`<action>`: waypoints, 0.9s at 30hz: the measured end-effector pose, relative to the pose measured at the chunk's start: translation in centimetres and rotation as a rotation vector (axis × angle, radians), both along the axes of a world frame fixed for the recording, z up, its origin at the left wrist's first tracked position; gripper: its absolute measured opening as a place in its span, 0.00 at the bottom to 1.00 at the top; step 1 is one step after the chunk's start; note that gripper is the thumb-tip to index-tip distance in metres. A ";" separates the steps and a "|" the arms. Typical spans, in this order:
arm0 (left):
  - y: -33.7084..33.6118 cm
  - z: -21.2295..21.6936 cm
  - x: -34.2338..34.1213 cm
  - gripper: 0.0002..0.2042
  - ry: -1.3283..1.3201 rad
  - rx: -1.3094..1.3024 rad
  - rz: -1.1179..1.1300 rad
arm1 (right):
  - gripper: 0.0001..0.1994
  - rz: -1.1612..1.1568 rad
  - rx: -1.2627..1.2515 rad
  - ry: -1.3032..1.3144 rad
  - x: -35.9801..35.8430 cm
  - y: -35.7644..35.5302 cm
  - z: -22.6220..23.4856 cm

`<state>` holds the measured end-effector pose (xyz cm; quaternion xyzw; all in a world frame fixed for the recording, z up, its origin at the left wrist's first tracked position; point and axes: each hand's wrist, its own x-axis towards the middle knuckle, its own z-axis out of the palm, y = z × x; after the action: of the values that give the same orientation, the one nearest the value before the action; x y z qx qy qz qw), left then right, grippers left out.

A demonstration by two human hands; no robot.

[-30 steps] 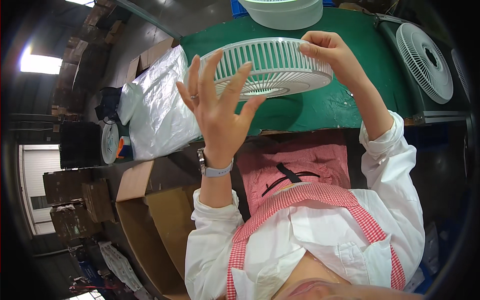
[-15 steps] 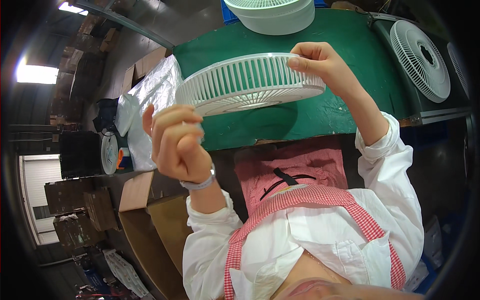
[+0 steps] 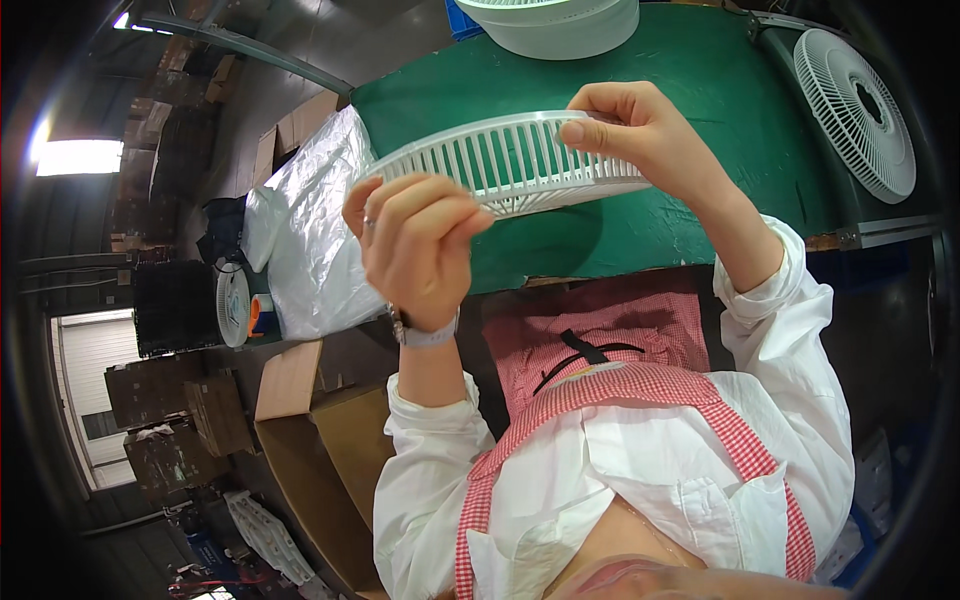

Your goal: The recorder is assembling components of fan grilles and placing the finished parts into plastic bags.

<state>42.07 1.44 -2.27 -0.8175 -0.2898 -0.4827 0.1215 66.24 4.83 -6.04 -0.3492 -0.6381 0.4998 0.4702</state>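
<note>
A round white fan grille [image 3: 520, 158], slatted round its side, is held tilted above the green table. My right hand [image 3: 645, 135] grips its right rim, thumb on the near side and fingers over the top. In front of its left end is my left hand [image 3: 420, 240], with a ring and a wrist strap, its fingers curled together and slightly blurred. Whether those fingertips touch the grille or pinch something small cannot be made out. The left hand hides part of the grille's lower left edge.
The green table [image 3: 700, 60] carries stacked white round parts [image 3: 560, 30] at its far edge and clear plastic sheeting [image 3: 325, 230] on the left. Another white grille [image 3: 855, 115] rests on a dark surface at right. An open cardboard box [image 3: 320, 470] stands below left.
My left hand has moved right and slightly up, now in front of the grille's left part. My right hand keeps its hold while the grille tilts a little.
</note>
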 end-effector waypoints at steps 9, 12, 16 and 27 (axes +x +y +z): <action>-2.0 5.0 -2.0 0.15 -0.155 -0.472 -0.054 | 0.15 0.035 0.030 0.048 -0.7 -1.4 0.0; 0.7 6.5 -3.4 0.16 -0.077 -0.957 -0.078 | 0.13 -0.028 0.247 -0.201 -1.5 -2.3 0.2; 2.4 4.8 -0.8 0.15 0.425 -1.353 -0.471 | 0.10 -0.165 0.654 -0.194 -3.0 -3.2 1.8; -0.5 3.9 -0.6 0.24 0.040 -1.476 -0.490 | 0.06 -0.357 0.629 -0.221 -3.6 -2.1 1.7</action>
<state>41.42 0.98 1.64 -0.7361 -0.3450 -0.1628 -0.5592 62.66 2.77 -4.36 -0.3453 -0.7364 0.1489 0.5624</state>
